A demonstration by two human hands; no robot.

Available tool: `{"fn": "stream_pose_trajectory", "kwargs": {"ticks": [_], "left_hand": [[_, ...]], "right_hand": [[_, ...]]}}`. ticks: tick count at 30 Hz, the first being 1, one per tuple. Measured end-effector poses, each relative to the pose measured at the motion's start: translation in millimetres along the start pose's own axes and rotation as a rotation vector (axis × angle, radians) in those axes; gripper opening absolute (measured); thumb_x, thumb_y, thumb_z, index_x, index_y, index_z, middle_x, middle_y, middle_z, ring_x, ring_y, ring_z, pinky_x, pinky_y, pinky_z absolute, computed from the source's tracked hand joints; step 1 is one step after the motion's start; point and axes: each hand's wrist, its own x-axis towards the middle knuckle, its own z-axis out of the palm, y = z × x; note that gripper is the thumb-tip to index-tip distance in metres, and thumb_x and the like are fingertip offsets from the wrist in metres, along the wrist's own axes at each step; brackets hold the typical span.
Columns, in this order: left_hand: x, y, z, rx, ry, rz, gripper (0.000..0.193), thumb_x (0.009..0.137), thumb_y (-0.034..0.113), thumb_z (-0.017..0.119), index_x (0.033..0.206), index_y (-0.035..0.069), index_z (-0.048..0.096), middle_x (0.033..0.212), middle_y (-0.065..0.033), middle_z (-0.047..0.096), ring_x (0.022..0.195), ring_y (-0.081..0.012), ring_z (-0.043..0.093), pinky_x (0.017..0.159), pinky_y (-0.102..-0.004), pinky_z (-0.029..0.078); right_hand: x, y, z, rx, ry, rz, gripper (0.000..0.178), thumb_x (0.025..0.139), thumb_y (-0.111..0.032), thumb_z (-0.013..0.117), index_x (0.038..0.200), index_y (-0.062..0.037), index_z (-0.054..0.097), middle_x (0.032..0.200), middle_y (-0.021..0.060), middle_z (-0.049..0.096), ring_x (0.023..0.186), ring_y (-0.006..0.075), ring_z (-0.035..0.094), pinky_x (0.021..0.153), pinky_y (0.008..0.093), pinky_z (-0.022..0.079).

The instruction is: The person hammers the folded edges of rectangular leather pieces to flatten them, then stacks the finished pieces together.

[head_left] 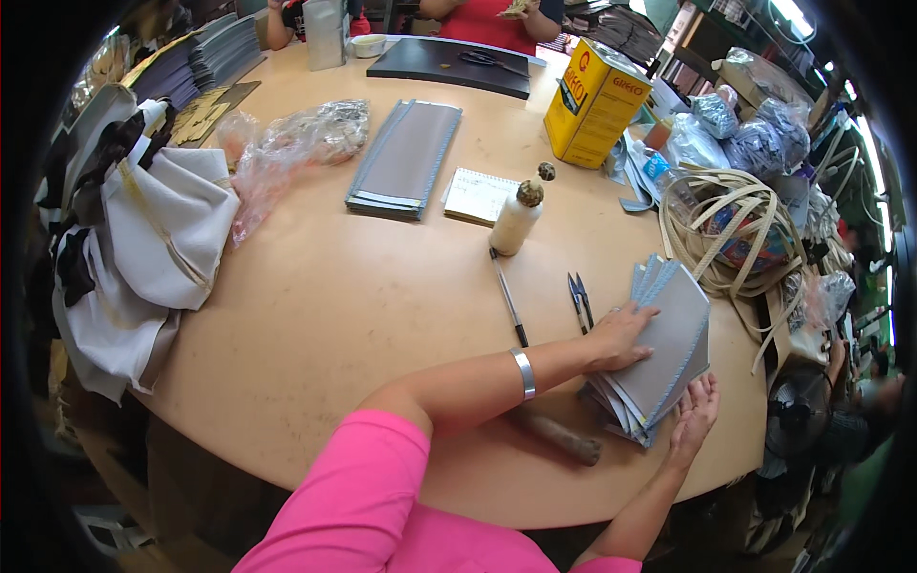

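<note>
Grey fabric panels [669, 349], stacked and fanned at the right of the frame, are pressed flat on the round wooden table [325, 315], just inside its right edge. The left hand [621, 336] is laid palm-down on top of the stack, fingers spread and nothing gripped; the right hand [695, 411] is held open against the stack's lower right edge, steadying it.

A heap of white bags [153, 248] is seen at the left rim of the table. A second stack of grey panels [406, 158] lies at upper centre, a crumpled clear plastic bag [296, 143] to its left. A yellow tin can [594, 103] stands at upper right. Coiled cream straps [735, 229] are piled at the right. A small notepad [478, 196] and a white glue bottle [516, 220] are placed at centre, a pen [508, 298] and small snips [580, 298] below them. A brown wooden handle [564, 437] lies under the left forearm.
</note>
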Motion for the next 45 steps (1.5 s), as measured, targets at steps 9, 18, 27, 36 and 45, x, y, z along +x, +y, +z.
{"fn": "stream_pose_trajectory", "kwargs": {"ticks": [9,18,27,36,45], "left_hand": [[2.0,-2.6,2.0,-0.082,-0.042,-0.054,0.068,0.079,0.021,0.064,0.135,-0.001,0.032,0.136,-0.0239,0.038,0.125,-0.037,0.037,0.106,-0.0399,0.029],[3.3,-9.6,-1.5,-0.074,0.041,-0.04,0.066,0.081,0.027,0.063,0.133,-0.003,0.036,0.135,-0.0244,0.04,0.125,-0.0351,0.04,0.106,-0.037,0.03],[3.4,10.5,5.6,-0.099,0.058,-0.14,0.071,0.079,0.022,0.065,0.137,-0.001,0.03,0.135,-0.0229,0.04,0.124,-0.0352,0.04,0.105,-0.0369,0.03],[-6.5,8.8,-10.1,-0.268,-0.005,-0.138,0.082,0.078,0.024,0.067,0.14,-0.003,0.021,0.137,-0.0282,0.034,0.126,-0.0352,0.039,0.105,-0.0352,0.031],[-24.2,32.3,-29.0,-0.507,-0.062,-0.014,0.086,0.082,0.029,0.066,0.142,-0.003,0.014,0.141,-0.0237,0.03,0.13,-0.0288,0.033,0.108,-0.0333,0.026]], "right_hand": [[20.8,25.4,-17.4,0.553,0.067,0.105,0.052,0.085,-0.012,0.055,0.128,0.0108,0.035,0.131,0.0221,0.038,0.117,0.0304,0.044,0.104,0.0388,0.035],[-4.1,-20.8,58.6,-0.161,-0.127,-0.25,0.073,0.079,-0.01,0.061,0.141,-0.0012,0.024,0.134,0.0198,0.037,0.12,0.0296,0.042,0.103,0.0374,0.033],[0.8,-16.5,38.6,0.261,-0.093,0.049,0.074,0.082,-0.009,0.057,0.141,0.0032,0.015,0.129,0.0223,0.04,0.118,0.0294,0.044,0.101,0.0375,0.034],[7.8,-10.3,44.4,0.388,-0.284,0.213,0.062,0.076,-0.012,0.063,0.13,0.0031,0.036,0.121,0.0186,0.049,0.104,0.028,0.055,0.091,0.0367,0.045],[-35.9,-52.0,60.5,0.393,-0.268,-0.135,0.058,0.068,0.002,0.06,0.124,0.0024,0.043,0.111,0.0157,0.056,0.099,0.0284,0.058,0.092,0.037,0.047]]}}
